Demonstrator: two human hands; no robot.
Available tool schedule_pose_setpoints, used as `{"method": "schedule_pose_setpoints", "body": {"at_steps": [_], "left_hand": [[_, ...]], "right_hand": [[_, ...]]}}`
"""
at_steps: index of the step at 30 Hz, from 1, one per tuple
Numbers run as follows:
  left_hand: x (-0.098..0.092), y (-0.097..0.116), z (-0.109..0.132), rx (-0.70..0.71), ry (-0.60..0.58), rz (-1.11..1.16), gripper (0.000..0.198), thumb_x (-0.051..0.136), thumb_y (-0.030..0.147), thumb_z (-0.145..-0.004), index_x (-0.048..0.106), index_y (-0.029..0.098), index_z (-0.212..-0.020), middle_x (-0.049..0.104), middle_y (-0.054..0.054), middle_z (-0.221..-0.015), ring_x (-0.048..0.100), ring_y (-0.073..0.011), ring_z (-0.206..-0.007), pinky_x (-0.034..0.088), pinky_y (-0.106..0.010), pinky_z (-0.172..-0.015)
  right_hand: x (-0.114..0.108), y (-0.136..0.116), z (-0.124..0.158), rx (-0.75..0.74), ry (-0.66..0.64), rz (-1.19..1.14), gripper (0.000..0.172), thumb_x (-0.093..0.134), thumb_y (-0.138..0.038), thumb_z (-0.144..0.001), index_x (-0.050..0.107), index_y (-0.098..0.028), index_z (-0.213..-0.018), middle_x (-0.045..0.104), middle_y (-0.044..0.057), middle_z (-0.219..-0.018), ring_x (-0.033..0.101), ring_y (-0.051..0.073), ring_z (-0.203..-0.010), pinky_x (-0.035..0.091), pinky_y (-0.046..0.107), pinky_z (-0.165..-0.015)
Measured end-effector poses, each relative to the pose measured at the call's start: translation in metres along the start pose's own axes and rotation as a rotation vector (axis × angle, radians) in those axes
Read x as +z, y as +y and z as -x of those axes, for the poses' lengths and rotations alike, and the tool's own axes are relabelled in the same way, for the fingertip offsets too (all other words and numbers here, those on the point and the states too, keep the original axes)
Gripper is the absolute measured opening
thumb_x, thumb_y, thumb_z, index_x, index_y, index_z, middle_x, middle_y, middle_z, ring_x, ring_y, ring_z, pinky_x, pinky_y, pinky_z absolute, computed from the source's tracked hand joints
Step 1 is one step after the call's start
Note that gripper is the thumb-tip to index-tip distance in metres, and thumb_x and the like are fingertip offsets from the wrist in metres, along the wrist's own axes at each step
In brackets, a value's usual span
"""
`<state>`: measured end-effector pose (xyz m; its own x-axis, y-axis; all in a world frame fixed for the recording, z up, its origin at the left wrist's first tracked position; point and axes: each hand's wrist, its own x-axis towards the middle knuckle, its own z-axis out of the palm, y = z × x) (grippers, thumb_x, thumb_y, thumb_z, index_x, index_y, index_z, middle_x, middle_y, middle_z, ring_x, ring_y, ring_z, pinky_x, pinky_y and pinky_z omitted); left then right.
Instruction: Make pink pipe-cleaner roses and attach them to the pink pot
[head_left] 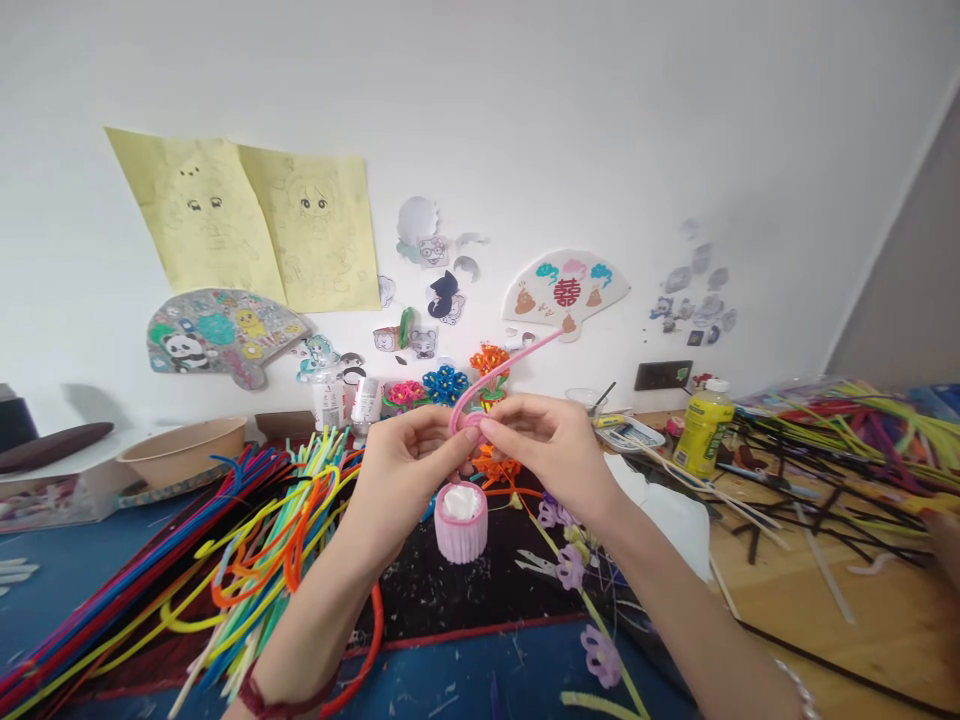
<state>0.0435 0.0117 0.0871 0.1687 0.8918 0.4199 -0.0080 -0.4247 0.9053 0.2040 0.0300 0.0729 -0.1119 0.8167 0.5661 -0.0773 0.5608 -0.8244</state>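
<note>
A pink pipe cleaner [517,357] is pinched between my two hands, its lower end curled into a coil and its long free end pointing up to the right. My left hand [416,445] has thumb and fingers closed on the coil from the left. From the right, my right hand [536,435] pinches the same coil, thumb tip close to the other thumb. Below them a small pink ribbed pot [460,535] with white filling stands on the black mat. Orange pipe-cleaner flowers [496,465] show partly behind my hands.
Loose coloured pipe cleaners [292,540] lie at left. Purple pipe-cleaner flowers [600,655] and scissors [537,564] lie right of the pot. A yellow bottle [705,428] stands at right, near black pipe cleaners [757,520]. A bowl [184,445] sits at back left.
</note>
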Motion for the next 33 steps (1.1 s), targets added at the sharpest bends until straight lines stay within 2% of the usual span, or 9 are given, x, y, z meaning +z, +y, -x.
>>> {"method": "schedule_pose_setpoints", "body": {"at_steps": [5, 9, 17, 23, 28, 33], "left_hand": [[-0.001, -0.001, 0.0, 0.012, -0.039, -0.059, 0.019, 0.076, 0.032, -0.077, 0.07, 0.014, -0.077, 0.062, 0.002, -0.06, 0.052, -0.0082, -0.055, 0.041, -0.018, -0.051], [-0.003, 0.002, 0.0, 0.007, -0.058, -0.075, 0.019, 0.076, 0.032, -0.077, 0.069, 0.014, -0.076, 0.059, 0.002, -0.06, 0.048, -0.0079, -0.055, 0.038, -0.018, -0.051], [-0.006, 0.004, 0.002, 0.027, -0.092, -0.121, 0.021, 0.073, 0.034, -0.079, 0.067, 0.015, -0.074, 0.055, 0.003, -0.06, 0.046, -0.0088, -0.055, 0.037, -0.02, -0.05], [-0.006, 0.004, 0.0, 0.0, -0.109, -0.129, 0.018, 0.077, 0.03, -0.074, 0.068, 0.015, -0.073, 0.056, 0.003, -0.057, 0.047, -0.0084, -0.052, 0.037, -0.02, -0.049], [-0.002, 0.005, 0.001, -0.037, -0.104, -0.117, 0.019, 0.079, 0.03, -0.07, 0.067, 0.015, -0.071, 0.057, 0.003, -0.056, 0.047, -0.0084, -0.051, 0.038, -0.02, -0.049], [-0.002, 0.005, 0.001, -0.041, -0.083, -0.11, 0.019, 0.08, 0.029, -0.07, 0.067, 0.014, -0.07, 0.055, 0.005, -0.054, 0.047, -0.0071, -0.049, 0.037, -0.019, -0.047]], "right_hand": [[-0.001, 0.001, 0.001, -0.005, -0.03, -0.007, 0.022, 0.078, -0.038, -0.075, 0.07, -0.018, -0.075, 0.069, 0.003, -0.072, 0.064, 0.015, -0.065, 0.056, 0.03, -0.063], [0.001, 0.003, 0.002, -0.021, -0.007, -0.002, 0.021, 0.078, -0.037, -0.075, 0.069, -0.018, -0.077, 0.068, 0.002, -0.072, 0.063, 0.015, -0.066, 0.055, 0.03, -0.064], [0.005, 0.002, 0.005, -0.054, 0.036, 0.047, 0.006, 0.073, -0.023, -0.076, 0.068, -0.019, -0.075, 0.069, 0.001, -0.07, 0.065, 0.015, -0.064, 0.056, 0.03, -0.062], [-0.002, -0.004, 0.003, -0.042, -0.059, 0.068, 0.006, 0.073, -0.024, -0.077, 0.069, -0.019, -0.079, 0.072, 0.002, -0.073, 0.069, 0.016, -0.068, 0.056, 0.031, -0.066], [-0.005, -0.003, 0.004, -0.069, -0.08, 0.162, 0.002, 0.069, -0.02, -0.081, 0.069, -0.019, -0.08, 0.071, 0.002, -0.075, 0.067, 0.016, -0.069, 0.055, 0.031, -0.067], [-0.002, 0.0, 0.002, 0.005, -0.088, 0.038, 0.007, 0.071, -0.025, -0.08, 0.068, -0.019, -0.079, 0.07, 0.002, -0.074, 0.066, 0.015, -0.069, 0.057, 0.031, -0.068]]}}
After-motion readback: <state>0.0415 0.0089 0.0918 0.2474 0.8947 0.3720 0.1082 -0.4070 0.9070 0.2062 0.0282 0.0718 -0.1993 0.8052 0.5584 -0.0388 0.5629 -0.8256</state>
